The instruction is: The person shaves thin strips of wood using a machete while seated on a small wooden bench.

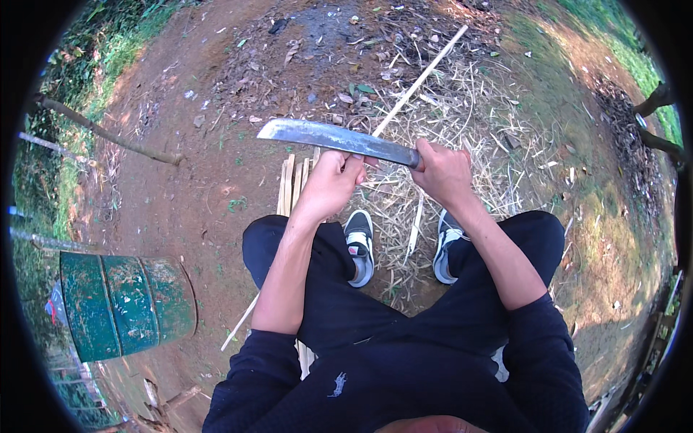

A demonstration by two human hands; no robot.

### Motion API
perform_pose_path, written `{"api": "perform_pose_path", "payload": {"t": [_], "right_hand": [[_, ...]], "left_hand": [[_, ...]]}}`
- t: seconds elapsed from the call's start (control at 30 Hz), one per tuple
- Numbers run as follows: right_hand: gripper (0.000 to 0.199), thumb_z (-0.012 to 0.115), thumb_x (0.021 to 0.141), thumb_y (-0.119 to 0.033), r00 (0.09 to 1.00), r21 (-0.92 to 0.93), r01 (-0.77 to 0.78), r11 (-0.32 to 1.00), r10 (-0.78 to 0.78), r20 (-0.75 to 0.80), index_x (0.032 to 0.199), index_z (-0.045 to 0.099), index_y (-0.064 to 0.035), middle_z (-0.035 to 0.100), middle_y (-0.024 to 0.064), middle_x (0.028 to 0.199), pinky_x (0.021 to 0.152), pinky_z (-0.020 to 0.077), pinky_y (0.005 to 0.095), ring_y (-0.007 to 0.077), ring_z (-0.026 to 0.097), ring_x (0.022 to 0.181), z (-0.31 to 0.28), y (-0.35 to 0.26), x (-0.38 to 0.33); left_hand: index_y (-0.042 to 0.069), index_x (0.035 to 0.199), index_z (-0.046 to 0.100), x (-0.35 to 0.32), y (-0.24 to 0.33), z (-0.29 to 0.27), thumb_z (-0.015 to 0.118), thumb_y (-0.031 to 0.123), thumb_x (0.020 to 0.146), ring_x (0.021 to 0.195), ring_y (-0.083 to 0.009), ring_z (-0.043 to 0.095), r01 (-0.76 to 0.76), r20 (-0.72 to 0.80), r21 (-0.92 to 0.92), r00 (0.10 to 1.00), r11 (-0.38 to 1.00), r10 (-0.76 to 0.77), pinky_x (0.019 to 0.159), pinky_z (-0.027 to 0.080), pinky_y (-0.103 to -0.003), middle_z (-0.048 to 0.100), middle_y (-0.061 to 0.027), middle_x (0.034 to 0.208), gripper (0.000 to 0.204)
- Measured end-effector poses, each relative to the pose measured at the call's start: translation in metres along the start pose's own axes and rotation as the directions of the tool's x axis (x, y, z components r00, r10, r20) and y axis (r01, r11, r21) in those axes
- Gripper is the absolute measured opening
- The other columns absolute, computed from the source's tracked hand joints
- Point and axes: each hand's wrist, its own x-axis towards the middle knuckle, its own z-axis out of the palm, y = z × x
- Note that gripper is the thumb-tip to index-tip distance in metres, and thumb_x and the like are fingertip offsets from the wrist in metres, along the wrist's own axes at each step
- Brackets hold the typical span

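From the head view, the right hand [442, 172] is clenched around the handle of a broad machete [336, 140], its blade lying level and pointing to the person's left. The left hand [330, 182] pinches a thin bamboo strip [420, 77] just under the blade — the strip runs away up and to the right, though where edge meets strip is hidden, probably at the fingers. To shave well, keep the blade at a shallow angle and the left fingers behind the edge — short, controlled strokes away from the body.

Dirt ground [195, 195], bamboo shavings [469, 137], perhaps slats [289, 184], drum [126, 303]
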Motion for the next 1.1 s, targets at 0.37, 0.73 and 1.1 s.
{"api": "perform_pose_path", "payload": {"t": [0.37, 0.73, 1.1], "right_hand": [[0.02, 0.072, 0.078, -0.016, 0.997, -0.15, -0.011, 0.989, 0.0, -0.074, 0.077, 0.053, -0.0101, 0.061, 0.0059, 0.06, 0.042, 0.0447, 0.0376, 0.0222, 0.061, 0.047, -0.004, 0.027, 0.01], [0.021, 0.074, 0.078, -0.015, 0.995, -0.224, 0.036, 0.974, -0.056, -0.083, 0.074, 0.054, -0.0124, 0.058, 0.0008, 0.057, 0.037, 0.0396, 0.0304, 0.0114, 0.054, 0.043, 0.001, 0.049, 0.011], [0.023, 0.073, 0.082, -0.017, 0.998, -0.296, -0.056, 0.954, 0.054, -0.015, 0.072, 0.053, -0.0127, 0.058, 0.0002, 0.056, 0.036, 0.0367, 0.0305, 0.0111, 0.052, 0.042, -0.001, 0.074, 0.014]], "left_hand": [[0.0, 0.106, 0.068, 0.002, -0.004, -0.001, 0.049, 0.018, 0.104, 0.061, -0.0016, 0.04, -0.039, -0.043, 0.072, 0.998, 0.997, 0.042, 0.055, 0.031, -0.021, 0.047, 0.0083, 0.069, 0.026], [0.0, 0.101, 0.069, 0.0, -0.001, 0.006, 0.05, 0.018, 0.105, 0.064, -0.0027, 0.041, -0.065, -0.046, 0.141, 0.996, 0.988, 0.072, 0.058, 0.033, -0.023, 0.048, 0.0069, 0.069, 0.026], [-0.002, 0.1, 0.069, 0.0, -0.014, -0.001, 0.044, 0.015, 0.104, 0.061, -0.0061, 0.045, -0.082, -0.086, 0.162, 0.992, 0.983, 0.097, 0.056, 0.037, -0.027, 0.052, 0.0036, 0.067, 0.03]]}}
